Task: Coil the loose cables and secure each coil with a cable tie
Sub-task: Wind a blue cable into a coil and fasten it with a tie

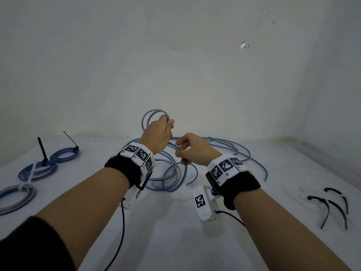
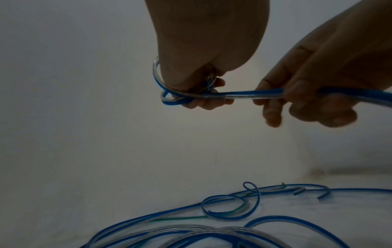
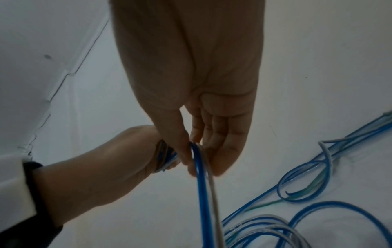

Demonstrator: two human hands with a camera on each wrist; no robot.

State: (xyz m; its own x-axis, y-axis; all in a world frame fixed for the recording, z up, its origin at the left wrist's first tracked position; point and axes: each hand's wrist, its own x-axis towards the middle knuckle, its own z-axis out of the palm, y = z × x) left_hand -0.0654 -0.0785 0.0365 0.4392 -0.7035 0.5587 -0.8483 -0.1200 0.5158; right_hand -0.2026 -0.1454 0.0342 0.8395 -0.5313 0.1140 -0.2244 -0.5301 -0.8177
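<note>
Two hands work above the white table (image 1: 175,241). Your left hand (image 1: 157,136) grips a small coil (image 1: 154,116) of blue cable. Your right hand (image 1: 192,149) pinches the loose blue cable (image 2: 254,94) beside that coil. More loose cable (image 1: 224,147) lies below your hands.

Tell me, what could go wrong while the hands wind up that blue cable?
The small coil is only pinched in the left hand, so its loops might spring open. The cable fed by the right hand trails into the loose pile on the table and may snag or knot there.
</note>
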